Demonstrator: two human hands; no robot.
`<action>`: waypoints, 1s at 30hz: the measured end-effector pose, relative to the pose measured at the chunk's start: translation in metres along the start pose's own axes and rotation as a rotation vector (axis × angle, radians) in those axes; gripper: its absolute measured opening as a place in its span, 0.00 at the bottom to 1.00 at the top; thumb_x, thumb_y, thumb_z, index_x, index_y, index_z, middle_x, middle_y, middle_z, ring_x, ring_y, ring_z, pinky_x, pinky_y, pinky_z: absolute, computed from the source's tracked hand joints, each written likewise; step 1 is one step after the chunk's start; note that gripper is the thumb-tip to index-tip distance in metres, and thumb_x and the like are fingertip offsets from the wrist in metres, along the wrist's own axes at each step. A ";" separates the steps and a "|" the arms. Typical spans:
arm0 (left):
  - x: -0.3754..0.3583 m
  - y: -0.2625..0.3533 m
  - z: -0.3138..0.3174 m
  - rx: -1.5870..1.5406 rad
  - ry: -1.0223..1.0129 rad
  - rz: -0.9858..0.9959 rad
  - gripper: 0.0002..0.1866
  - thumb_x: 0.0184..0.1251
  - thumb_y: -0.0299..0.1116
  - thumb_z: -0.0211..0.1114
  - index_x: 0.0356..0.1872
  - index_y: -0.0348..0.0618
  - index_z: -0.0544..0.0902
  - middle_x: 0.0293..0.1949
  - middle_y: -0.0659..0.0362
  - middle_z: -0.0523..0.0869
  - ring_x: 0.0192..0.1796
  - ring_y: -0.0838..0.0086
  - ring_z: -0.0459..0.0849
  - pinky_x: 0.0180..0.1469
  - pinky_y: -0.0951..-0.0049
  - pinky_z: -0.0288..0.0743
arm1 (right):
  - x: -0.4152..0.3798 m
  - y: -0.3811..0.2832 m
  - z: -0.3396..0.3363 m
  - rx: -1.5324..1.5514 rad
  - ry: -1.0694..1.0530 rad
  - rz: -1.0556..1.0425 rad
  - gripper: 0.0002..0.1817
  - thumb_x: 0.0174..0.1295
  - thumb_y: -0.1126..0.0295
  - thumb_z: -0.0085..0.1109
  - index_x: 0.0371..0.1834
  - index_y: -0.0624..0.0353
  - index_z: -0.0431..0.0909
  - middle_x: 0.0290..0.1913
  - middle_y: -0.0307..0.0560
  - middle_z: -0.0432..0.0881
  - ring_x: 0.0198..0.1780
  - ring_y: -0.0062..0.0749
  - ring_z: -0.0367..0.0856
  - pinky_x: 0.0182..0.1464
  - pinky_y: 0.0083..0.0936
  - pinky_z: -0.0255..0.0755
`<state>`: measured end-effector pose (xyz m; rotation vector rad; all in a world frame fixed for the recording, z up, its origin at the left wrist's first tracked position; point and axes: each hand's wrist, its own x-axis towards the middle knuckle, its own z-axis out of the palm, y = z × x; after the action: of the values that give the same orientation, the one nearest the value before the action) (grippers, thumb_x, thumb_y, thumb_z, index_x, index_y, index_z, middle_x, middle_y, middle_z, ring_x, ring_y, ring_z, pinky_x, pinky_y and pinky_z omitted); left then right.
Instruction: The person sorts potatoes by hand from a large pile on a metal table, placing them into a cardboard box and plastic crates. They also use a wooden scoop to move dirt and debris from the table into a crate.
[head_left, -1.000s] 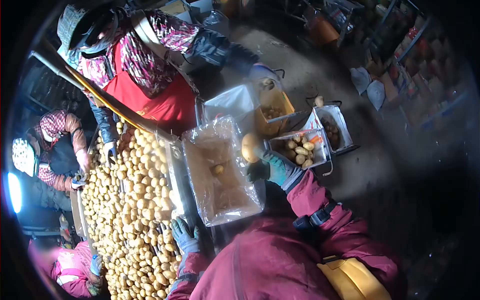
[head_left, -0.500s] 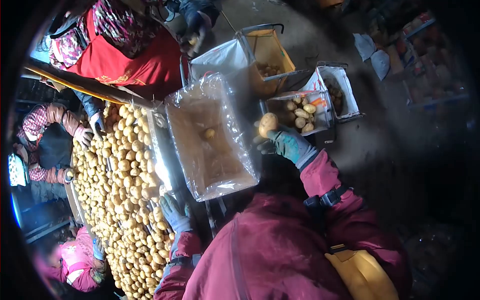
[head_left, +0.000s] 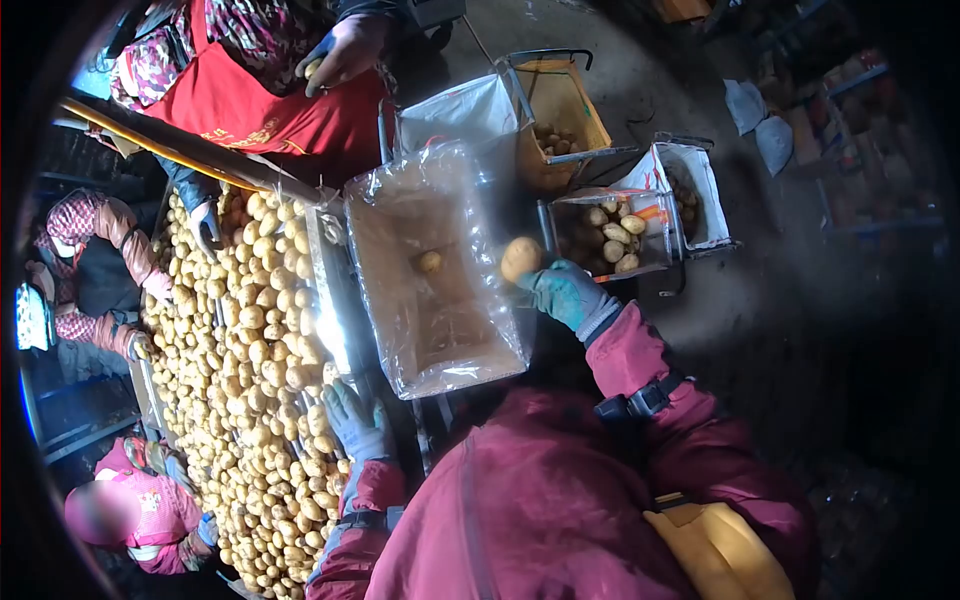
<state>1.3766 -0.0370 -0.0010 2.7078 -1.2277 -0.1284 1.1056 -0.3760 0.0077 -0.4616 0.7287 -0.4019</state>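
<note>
A large potato (head_left: 521,259) sits at the fingertips of my right hand (head_left: 566,296), which wears a grey-green glove and is closed on it. The potato is beside the right rim of a box lined with clear plastic (head_left: 392,340); one small potato (head_left: 429,262) lies on the box's bottom. My left hand (head_left: 357,422), also gloved, rests at the right edge of the potato heap (head_left: 262,380), its fingers stretched out and holding nothing that I can see.
Past my right hand stand a wire-framed bin of potatoes (head_left: 612,240), a white-lined bin (head_left: 712,215) and a yellow-lined bin (head_left: 560,100). A person in a red apron (head_left: 270,110) stands at the far side. Other people's hands reach over the heap from the left.
My right hand has shifted slightly left with the potato, closer to the lined box. The red-aproned person's hand has risen toward their body, holding a potato. My left hand has barely moved.
</note>
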 end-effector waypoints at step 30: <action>0.001 0.000 -0.010 -0.095 -0.018 -0.124 0.46 0.63 0.51 0.66 0.80 0.43 0.61 0.78 0.39 0.60 0.79 0.40 0.57 0.80 0.45 0.49 | 0.032 0.032 0.161 -0.532 -0.298 0.326 0.22 0.78 0.59 0.45 0.64 0.57 0.81 0.40 0.45 0.86 0.25 0.20 0.79 0.30 0.14 0.74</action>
<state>1.3784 -0.0366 0.0092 2.7045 -1.0301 -0.2218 1.2479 -0.3234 0.0790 -0.8664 0.6003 0.1757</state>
